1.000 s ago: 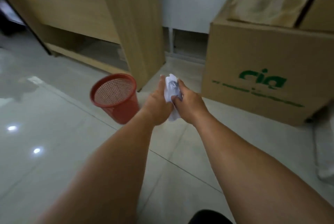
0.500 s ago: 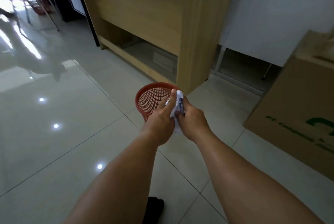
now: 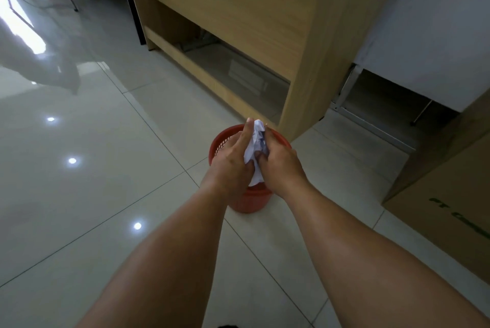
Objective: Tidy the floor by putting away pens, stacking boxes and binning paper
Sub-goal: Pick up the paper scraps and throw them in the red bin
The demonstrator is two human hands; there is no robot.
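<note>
Risk of a miss: loosely crumpled paper (image 3: 255, 139), light enough to catch on a palm or spring open if released from one side first, likely then to clip the bin (image 3: 249, 201) rim and roll across the glossy floor (image 3: 106, 168) toward the desk (image 3: 238, 23) at 1 o'clock. Pinched upright between left hand (image 3: 230, 162) at 9 o'clock and right hand (image 3: 281, 164) at 3 o'clock, both curled round it, left forefinger lying straight along its side. Seemingly held right over the bin mouth, not yet dropped
</note>
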